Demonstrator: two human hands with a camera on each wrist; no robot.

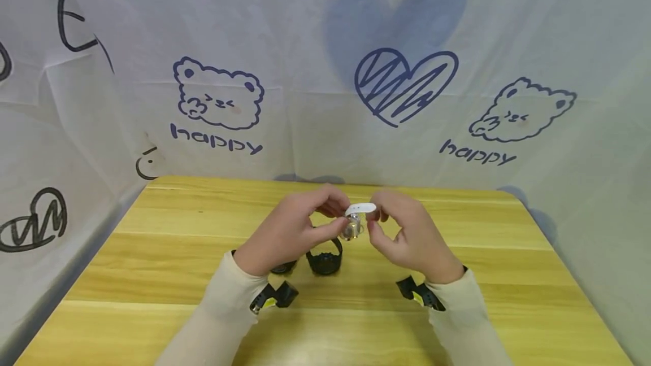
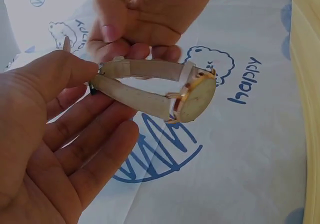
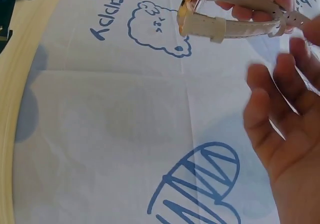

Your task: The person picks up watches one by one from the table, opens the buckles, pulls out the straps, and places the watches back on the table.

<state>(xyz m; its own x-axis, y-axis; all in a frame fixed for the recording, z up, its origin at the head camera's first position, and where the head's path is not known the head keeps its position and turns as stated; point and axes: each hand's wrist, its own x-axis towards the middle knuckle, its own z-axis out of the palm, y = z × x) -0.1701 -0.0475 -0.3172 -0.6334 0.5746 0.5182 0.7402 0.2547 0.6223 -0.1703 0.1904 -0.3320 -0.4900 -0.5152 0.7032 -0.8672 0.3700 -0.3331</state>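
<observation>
A pale-strapped wristwatch (image 2: 132, 95) with a gold-rimmed case is held up above the table, its strap fastened into a loop. My left hand (image 1: 292, 230) pinches the strap by the buckle between thumb and fingers. The white strap end (image 1: 362, 208) points toward my right hand (image 1: 414, 233), whose loosely bent fingers are right beside it; whether they touch is unclear. In the right wrist view, the gold case (image 3: 190, 6) hangs at the top, and the right hand's fingers (image 3: 262, 119) spread below the strap.
A black watch (image 1: 325, 262) stands on the wooden table (image 1: 488, 309) below the hands. Another dark round item (image 1: 283, 268) lies partly hidden by the left wrist. A white cloth (image 1: 315, 146) with drawings hangs behind the table's far edge.
</observation>
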